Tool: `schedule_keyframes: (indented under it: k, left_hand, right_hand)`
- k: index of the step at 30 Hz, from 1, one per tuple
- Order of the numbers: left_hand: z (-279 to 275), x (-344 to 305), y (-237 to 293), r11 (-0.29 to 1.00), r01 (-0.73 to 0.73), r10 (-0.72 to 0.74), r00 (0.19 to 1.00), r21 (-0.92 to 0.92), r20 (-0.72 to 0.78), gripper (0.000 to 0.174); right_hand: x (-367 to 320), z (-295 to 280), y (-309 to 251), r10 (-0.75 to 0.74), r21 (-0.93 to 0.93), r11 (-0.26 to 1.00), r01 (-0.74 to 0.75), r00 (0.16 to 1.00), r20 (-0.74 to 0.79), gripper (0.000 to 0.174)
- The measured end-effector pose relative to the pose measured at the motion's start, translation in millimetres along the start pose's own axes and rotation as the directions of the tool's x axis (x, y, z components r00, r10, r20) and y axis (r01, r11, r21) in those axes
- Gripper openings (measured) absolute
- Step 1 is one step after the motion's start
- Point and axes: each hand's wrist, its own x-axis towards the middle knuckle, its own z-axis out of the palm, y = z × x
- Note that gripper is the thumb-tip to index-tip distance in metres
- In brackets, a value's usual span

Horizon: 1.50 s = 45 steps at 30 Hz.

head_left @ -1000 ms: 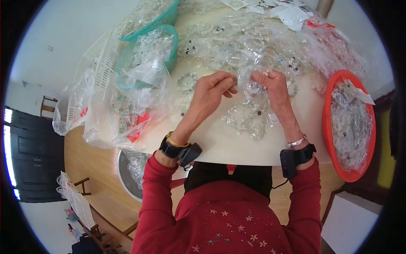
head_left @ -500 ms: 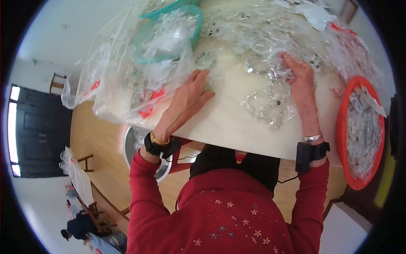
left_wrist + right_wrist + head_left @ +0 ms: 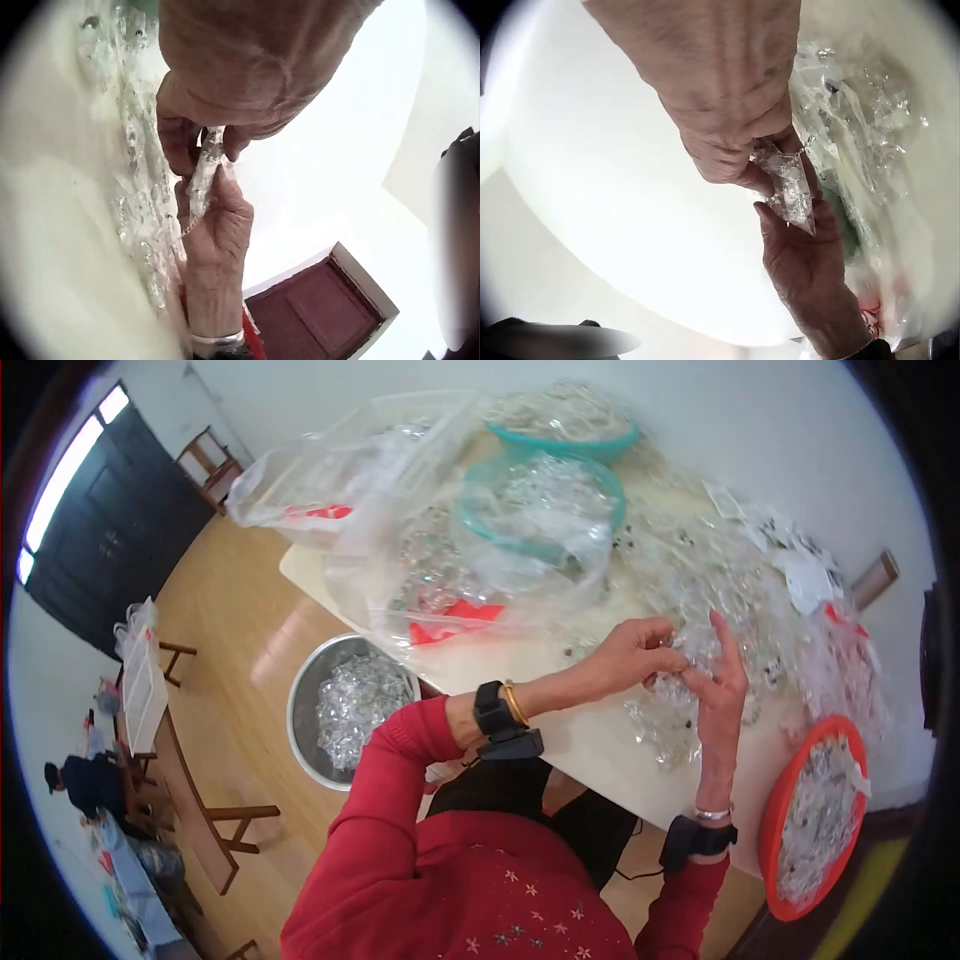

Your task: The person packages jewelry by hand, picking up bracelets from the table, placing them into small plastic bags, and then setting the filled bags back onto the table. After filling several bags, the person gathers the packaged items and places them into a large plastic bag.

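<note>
Both hands meet over the table's near right part at a clear plastic packet (image 3: pixel 204 176) with small beads. My left hand (image 3: pixel 635 657) pinches it between thumb and fingers. The right hand (image 3: pixel 722 675) grips the same packet from the other side, one finger pointing up in the head view. In the right wrist view the packet (image 3: pixel 791 187) lies between the right hand (image 3: pixel 727 112) above and the left hand (image 3: pixel 810 270) below. More clear bags with beaded strands (image 3: pixel 665 730) lie just beneath the hands.
Green baskets (image 3: pixel 620 500) and a white crate (image 3: pixel 380 410) stand at the back. A red basket (image 3: pixel 858 740) of packets is at the right edge; a metal basin (image 3: pixel 302 710) of packets sits below the table (image 3: pixel 590 755). A person (image 3: pixel 92 785) is far left.
The left hand, lowered near the green basket half a second ago, has moved right to meet the right hand at the packet. The head view has turned left.
</note>
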Motion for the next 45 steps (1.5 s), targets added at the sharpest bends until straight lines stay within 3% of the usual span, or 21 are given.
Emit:
schedule_keyframes:
  k: [5, 9, 13, 15, 16, 19, 21, 22, 23, 25, 26, 29, 31, 34, 36, 37, 40, 45]
  left_hand:
    - [-18, -12, 7, 0.996, 0.068, -0.061, 0.991, 0.052, -0.117, 0.016]
    - [-26, -28, 13, 0.994, 0.054, -0.041, 0.989, 0.095, -0.141, 0.018]
    - [-35, -36, 31, 0.979, 0.159, -0.182, 0.963, -0.125, -0.201, 0.017]
    - [-39, -36, 50, 0.906, 0.144, -0.247, 0.943, -0.398, -0.222, 0.016]
    - [-43, -30, 57, 0.912, 0.136, -0.231, 0.950, -0.387, -0.210, 0.016]
    - [-55, -6, 73, 0.913, 0.037, -0.135, 0.967, -0.406, -0.215, 0.015]
    - [-71, 33, 97, 0.895, -0.186, 0.092, 0.967, -0.406, -0.239, 0.014]
    - [-75, 44, 113, 0.883, -0.464, 0.435, 0.867, -0.075, -0.241, 0.016]
    - [-76, 51, 132, 0.697, -0.677, 0.713, 0.690, 0.236, -0.127, 0.019]
    - [-72, 72, 160, 0.832, -0.523, 0.454, 0.834, -0.188, -0.313, 0.034]
    - [-62, 76, 151, 0.846, -0.487, 0.421, 0.860, -0.216, -0.290, 0.034]
    - [-28, 65, 118, 0.980, -0.188, 0.194, 0.975, 0.063, -0.108, 0.046]
    - [-2, 57, 70, 0.878, -0.137, 0.227, 0.963, 0.458, -0.147, 0.049]
    - [8, 38, 18, 0.903, -0.041, 0.116, 0.982, 0.427, -0.150, 0.050]
    - [1, 33, 5, 0.957, 0.232, -0.226, 0.973, 0.175, -0.054, 0.048]
    - [0, 31, 2, 0.956, 0.235, -0.229, 0.972, 0.175, -0.052, 0.048]
    - [-3, 28, -7, 0.975, 0.214, -0.219, 0.970, -0.059, -0.103, 0.047]
    - [-4, 25, -7, 0.990, 0.117, -0.129, 0.975, -0.072, -0.183, 0.046]
  right_hand:
    - [-6, 12, -1, 0.111, 0.022, 0.993, -0.114, 0.991, 0.077, 0.065]
    - [1, 5, 20, 0.202, 0.005, 0.979, -0.202, 0.979, 0.040, 0.053]
    - [3, -22, 37, 0.205, 0.040, 0.979, -0.202, 0.975, -0.089, 0.038]
    - [6, -29, 41, 0.226, 0.180, 0.964, -0.195, 0.960, -0.167, 0.032]
    - [12, -30, 41, 0.227, 0.251, 0.952, -0.175, 0.954, -0.195, 0.029]
    - [20, -29, 51, 0.201, 0.307, 0.944, -0.124, 0.951, -0.233, 0.029]
    - [18, -26, 47, 0.209, 0.339, 0.934, -0.110, 0.940, -0.268, 0.029]
    - [19, -24, 41, 0.221, 0.314, 0.939, -0.141, 0.947, -0.235, 0.032]
    - [17, -22, 38, 0.245, 0.290, 0.940, -0.181, 0.948, -0.205, 0.035]
    - [16, -25, 38, 0.178, 0.366, 0.924, -0.111, 0.972, -0.156, 0.040]
    - [18, -28, 37, 0.172, 0.372, 0.923, -0.102, 0.972, -0.160, 0.039]
    - [14, -29, 38, 0.175, 0.365, 0.926, -0.094, 0.965, -0.195, 0.036]
    - [16, -27, 35, 0.131, 0.308, 0.949, -0.070, 0.975, -0.180, 0.031]
    - [13, -19, 32, 0.135, 0.197, 0.977, -0.083, 0.954, -0.269, 0.022]
    - [11, -18, 28, 0.133, 0.141, 0.986, -0.094, 0.943, -0.306, 0.019]
    - [10, -18, 25, 0.138, 0.083, 0.990, -0.118, 0.938, -0.318, 0.016]
    - [5, -20, 18, 0.152, -0.029, 0.985, -0.173, 0.925, -0.349, 0.013]
    - [7, -19, 19, 0.060, -0.066, 0.993, -0.102, 0.881, -0.469, 0.014]
